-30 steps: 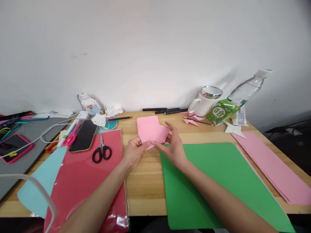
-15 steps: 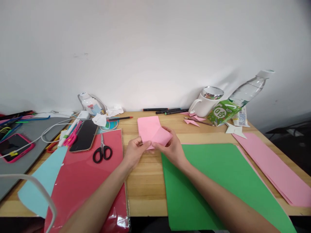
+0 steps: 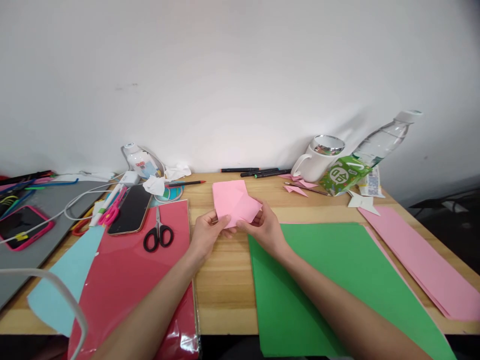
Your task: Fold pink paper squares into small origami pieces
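A small pink paper piece (image 3: 233, 201) is held just above the wooden table (image 3: 221, 280), near its middle. My left hand (image 3: 205, 234) pinches its lower left edge between thumb and fingers. My right hand (image 3: 263, 227) grips its right side, where a corner is folded over into a slanted flap. Both hands are closed on the paper, and the paper's far end points toward the wall.
Black scissors (image 3: 158, 234) lie on a red sheet (image 3: 127, 285) to the left, by a phone (image 3: 129, 210). A green sheet (image 3: 337, 280) and pink strips (image 3: 420, 260) lie to the right. Markers (image 3: 255, 171), a white mug (image 3: 318, 157), a green carton (image 3: 343, 173) and a bottle (image 3: 382, 140) line the wall.
My right fingers drew the folded flap in and pressed it flatter against the pink paper. Both hands stayed in nearly the same place.
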A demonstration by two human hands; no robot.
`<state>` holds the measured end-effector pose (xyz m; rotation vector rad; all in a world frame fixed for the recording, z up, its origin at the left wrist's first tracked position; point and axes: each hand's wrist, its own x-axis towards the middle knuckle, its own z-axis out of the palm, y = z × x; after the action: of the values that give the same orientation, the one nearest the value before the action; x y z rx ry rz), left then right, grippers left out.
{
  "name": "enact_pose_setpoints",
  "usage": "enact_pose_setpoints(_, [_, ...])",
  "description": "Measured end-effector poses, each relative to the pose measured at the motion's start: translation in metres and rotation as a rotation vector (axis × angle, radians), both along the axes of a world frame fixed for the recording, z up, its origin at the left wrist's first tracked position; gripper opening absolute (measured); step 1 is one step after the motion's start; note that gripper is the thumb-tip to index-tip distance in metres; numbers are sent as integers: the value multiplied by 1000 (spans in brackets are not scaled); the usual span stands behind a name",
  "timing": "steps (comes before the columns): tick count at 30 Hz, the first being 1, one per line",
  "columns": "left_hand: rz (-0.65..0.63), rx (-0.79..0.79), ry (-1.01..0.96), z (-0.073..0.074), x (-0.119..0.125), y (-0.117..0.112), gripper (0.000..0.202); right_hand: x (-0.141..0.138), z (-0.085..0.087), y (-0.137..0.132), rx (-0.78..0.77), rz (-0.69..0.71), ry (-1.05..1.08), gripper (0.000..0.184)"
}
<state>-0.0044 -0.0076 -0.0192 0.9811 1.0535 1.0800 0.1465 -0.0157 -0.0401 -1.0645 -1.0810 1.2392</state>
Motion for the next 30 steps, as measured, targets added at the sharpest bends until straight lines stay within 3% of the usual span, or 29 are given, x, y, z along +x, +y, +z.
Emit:
enact_pose_setpoints(6, [5,21,98,-3,-1,1,34,-5,-4,0,32,8,-7,64])
enact_pose_setpoints(9, [34,48,141,-4,-3,2,32,6,-5,11,93,-100,-127,47])
enact_pose_setpoints(11, [55,75,181,-5,-4,3,31,28,-4,24,170,-311,-392,30])
enact_pose_setpoints(14, [64,122,264,-8,-6,4,27,75,-2,47,319,-564,-1014,18])
enact_pose_setpoints(17, [68,178,350,-11,-7,5,25,113,-7,62,204,-498,-1539,27])
enact_pose_setpoints(19, [115,247,436,-13,-9,4,27,125,-13,64,191,-456,-1590,24])
enact_pose_setpoints(23, [274,535,769,-16,-14,2,31,136,-22,64,209,-408,-1614,21])
enact_pose_setpoints(27, [381,739,927,-18,-14,-1,24,156,-20,68,169,-503,-1601,27])
enact_pose_setpoints(30, [417,884,1023,-17,-12,-4,24,168,-18,72,212,-438,-1602,24])
